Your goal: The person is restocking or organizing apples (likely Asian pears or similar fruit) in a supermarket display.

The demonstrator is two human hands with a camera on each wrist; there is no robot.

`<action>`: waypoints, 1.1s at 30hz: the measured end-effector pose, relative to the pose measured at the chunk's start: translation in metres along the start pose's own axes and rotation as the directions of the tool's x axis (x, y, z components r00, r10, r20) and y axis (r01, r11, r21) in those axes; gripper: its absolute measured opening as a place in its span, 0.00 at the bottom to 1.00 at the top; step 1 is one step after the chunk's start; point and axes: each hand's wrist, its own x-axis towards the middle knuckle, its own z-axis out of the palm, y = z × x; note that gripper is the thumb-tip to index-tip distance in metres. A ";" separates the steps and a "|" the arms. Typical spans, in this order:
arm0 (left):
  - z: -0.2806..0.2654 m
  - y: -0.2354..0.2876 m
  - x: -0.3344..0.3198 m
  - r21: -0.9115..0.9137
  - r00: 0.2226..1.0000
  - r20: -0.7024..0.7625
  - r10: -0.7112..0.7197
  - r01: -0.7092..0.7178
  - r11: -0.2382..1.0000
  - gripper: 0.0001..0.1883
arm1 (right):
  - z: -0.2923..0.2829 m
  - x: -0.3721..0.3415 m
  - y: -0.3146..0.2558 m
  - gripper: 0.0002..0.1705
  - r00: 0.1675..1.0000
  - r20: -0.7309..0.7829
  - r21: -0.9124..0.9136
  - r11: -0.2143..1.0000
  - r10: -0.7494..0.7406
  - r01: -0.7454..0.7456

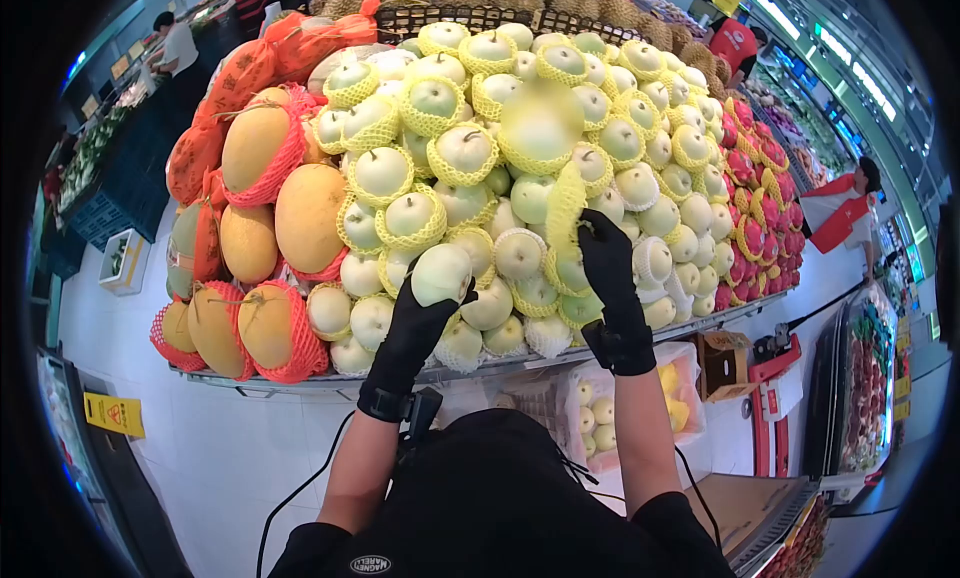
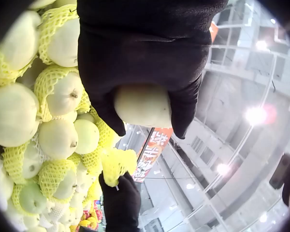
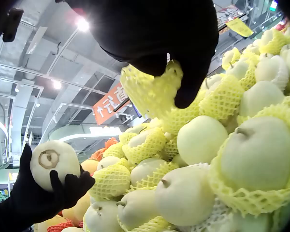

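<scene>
My black-gloved left hand (image 1: 412, 328) grips a pale whitish-green melon (image 1: 441, 275) without a net, in front of the heaped melons. Fingers and thumb curl round its sides in the left wrist view, and a ring-shaped mark shows on the melon (image 3: 55, 164) in the right wrist view. To its right, my gloved right hand (image 1: 612, 273) pinches a yellow foam net sleeve (image 1: 566, 213) between thumb and fingers. The sleeve hangs loose and limp, with no fruit showing inside it (image 3: 147, 89). Close behind it lie more pale melons (image 1: 520, 253), many in yellow or white foam nets.
Large yellow melons (image 1: 310, 218) in red nets fill the stand's left side, with orange bags (image 1: 225, 93) behind. Dragon fruit (image 1: 750, 218) lie at the right. Below the stand's front edge are a crate (image 1: 688, 363) of fruit and a cardboard box (image 1: 722, 366). Other people stand farther off.
</scene>
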 end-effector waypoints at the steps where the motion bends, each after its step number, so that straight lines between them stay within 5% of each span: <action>1: 0.005 0.003 0.003 0.114 0.998 -0.044 0.039 -0.034 0.993 0.42 | 0.007 0.002 -0.010 0.13 0.999 0.020 -0.013 0.999 -0.031 0.031; 6: 0.026 0.012 0.018 0.646 0.962 -0.066 0.265 -0.161 0.747 0.47 | 0.028 0.004 -0.016 0.15 0.950 0.034 -0.114 0.943 -0.310 0.312; 14: 0.053 0.021 0.032 0.453 0.999 0.007 0.037 -0.036 0.891 0.44 | 0.042 0.008 -0.017 0.22 0.915 0.118 -0.181 0.898 -0.385 0.401; 20: 0.058 0.018 0.050 0.554 0.985 0.162 0.053 -0.135 0.821 0.45 | 0.042 0.013 -0.021 0.25 0.872 0.145 -0.175 0.856 -0.467 0.487; 28: 0.059 0.021 0.063 0.477 0.989 -0.093 0.118 -0.059 0.877 0.35 | 0.022 0.014 -0.037 0.30 0.884 0.217 0.027 0.908 -0.414 0.418; 33: 0.070 0.026 0.066 0.580 0.954 -0.189 0.231 -0.081 0.810 0.34 | 0.017 0.007 -0.049 0.36 0.853 0.428 0.126 0.955 -0.297 0.269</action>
